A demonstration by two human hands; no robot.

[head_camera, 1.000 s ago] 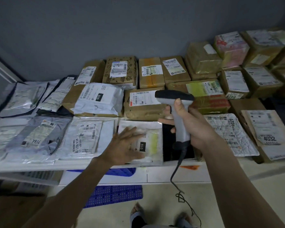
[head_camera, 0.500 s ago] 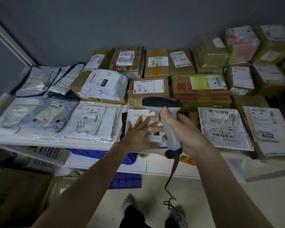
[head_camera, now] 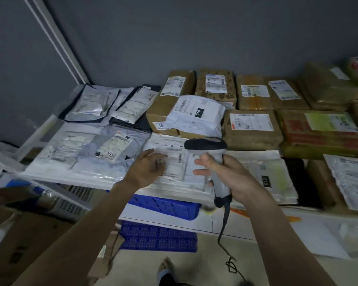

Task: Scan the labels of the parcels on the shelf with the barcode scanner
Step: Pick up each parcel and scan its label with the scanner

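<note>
Two hands work one white mailer (head_camera: 174, 162): left hand (head_camera: 147, 170) rests flat, fingers spread, on its label; right hand (head_camera: 221, 174) grips the scanner (head_camera: 207, 147) just above. Flatten wrinkles, uncover the barcode, aim squarely.

Shelf (head_camera: 50, 131) surface packed edge to edge with flat mailers (head_camera: 87, 153) in front, taller boxes (head_camera: 252, 129) blocking the back; open air above; floor (head_camera: 277, 263) free under the front edge.
</note>
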